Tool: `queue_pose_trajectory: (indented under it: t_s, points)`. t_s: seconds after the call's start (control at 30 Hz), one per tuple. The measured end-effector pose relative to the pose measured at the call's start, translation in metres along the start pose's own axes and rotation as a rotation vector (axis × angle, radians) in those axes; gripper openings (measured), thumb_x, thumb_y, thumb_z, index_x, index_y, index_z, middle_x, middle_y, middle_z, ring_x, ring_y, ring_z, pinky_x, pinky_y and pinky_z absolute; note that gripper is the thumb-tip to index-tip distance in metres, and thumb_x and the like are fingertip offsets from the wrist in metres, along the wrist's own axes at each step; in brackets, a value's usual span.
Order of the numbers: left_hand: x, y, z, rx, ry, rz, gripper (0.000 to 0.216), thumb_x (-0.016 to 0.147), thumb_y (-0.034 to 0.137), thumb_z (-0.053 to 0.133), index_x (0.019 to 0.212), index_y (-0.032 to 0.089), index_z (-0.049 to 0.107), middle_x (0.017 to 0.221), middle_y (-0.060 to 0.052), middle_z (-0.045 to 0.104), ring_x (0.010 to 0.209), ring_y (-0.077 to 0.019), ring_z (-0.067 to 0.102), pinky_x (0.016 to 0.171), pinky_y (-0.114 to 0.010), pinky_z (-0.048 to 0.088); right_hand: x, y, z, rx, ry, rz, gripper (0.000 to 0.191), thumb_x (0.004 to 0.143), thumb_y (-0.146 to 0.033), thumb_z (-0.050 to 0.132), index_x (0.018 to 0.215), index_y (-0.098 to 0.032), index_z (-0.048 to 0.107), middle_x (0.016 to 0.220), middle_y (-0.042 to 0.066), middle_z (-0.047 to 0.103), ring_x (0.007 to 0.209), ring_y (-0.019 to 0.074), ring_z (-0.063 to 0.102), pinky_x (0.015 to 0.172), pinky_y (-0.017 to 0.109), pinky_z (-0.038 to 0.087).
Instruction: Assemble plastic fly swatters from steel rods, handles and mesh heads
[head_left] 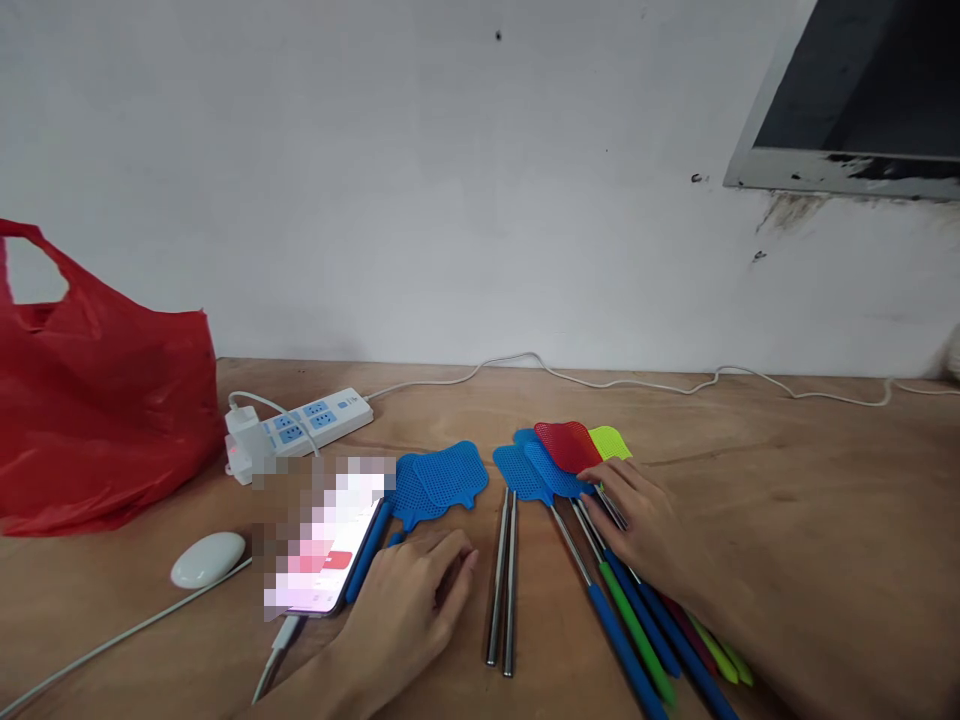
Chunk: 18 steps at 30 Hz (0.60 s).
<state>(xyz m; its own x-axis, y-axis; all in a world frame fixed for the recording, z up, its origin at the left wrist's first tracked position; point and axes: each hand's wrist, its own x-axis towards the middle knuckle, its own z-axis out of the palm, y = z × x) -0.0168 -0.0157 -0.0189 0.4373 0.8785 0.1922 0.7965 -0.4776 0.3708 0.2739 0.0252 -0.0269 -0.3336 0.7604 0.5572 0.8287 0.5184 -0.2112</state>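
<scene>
My left hand lies palm down on the table with its fingers curled under; whatever is inside them is hidden. Just beyond it are two blue mesh fly swatter heads, and blue handles lie beside the phone. My right hand is over the right-hand pile, its thumb and fingertips closed around the metal rods just below a red fly swatter head. Blue heads and a yellow-green head overlap there. Blue, green and other coloured handles fan toward me, partly under my forearm.
Two loose metal rods lie between my hands. A lit phone leans left of my left hand, cable plugged in. Farther left are a white mouse-shaped object, a power strip and a red plastic bag. A white cord runs along the wall.
</scene>
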Motion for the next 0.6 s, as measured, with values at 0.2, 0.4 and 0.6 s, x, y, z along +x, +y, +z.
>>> queue_pose_trajectory:
  t_s: [0.2, 0.4, 0.6]
  points:
    - [0.008, -0.007, -0.013, 0.424, 0.044, -0.079, 0.028, 0.100, 0.022, 0.038, 0.081, 0.019, 0.059, 0.082, -0.007, 0.066, 0.078, -0.0278, 0.065, 0.062, -0.035, 0.041, -0.001, -0.037, -0.014, 0.106, -0.213, -0.206, 0.028, 0.097, -0.017, 0.048, 0.119, -0.025, 0.065, 0.114, 0.008, 0.070, 0.102, 0.0260, 0.059, 0.091, 0.044, 0.043]
    - [0.007, -0.012, -0.012, 0.574, 0.033, -0.142, 0.025, 0.100, 0.022, 0.041, 0.086, 0.018, 0.062, 0.085, -0.010, 0.067, 0.080, -0.0309, 0.067, 0.063, -0.037, 0.045, -0.004, -0.053, -0.017, 0.182, -0.431, -0.294, 0.049, 0.097, -0.017, 0.049, 0.144, -0.031, 0.049, 0.146, 0.001, 0.057, 0.129, 0.0269, 0.048, 0.107, 0.048, 0.036]
    - [0.006, -0.009, -0.010, 0.418, -0.016, -0.082, 0.026, 0.100, 0.023, 0.041, 0.082, 0.019, 0.060, 0.079, -0.007, 0.067, 0.072, -0.0274, 0.066, 0.060, -0.034, 0.041, -0.006, -0.053, -0.015, 0.238, -0.414, -0.290, 0.040, 0.096, -0.017, 0.051, 0.133, -0.028, 0.060, 0.135, 0.003, 0.066, 0.126, 0.0266, 0.051, 0.108, 0.049, 0.036]
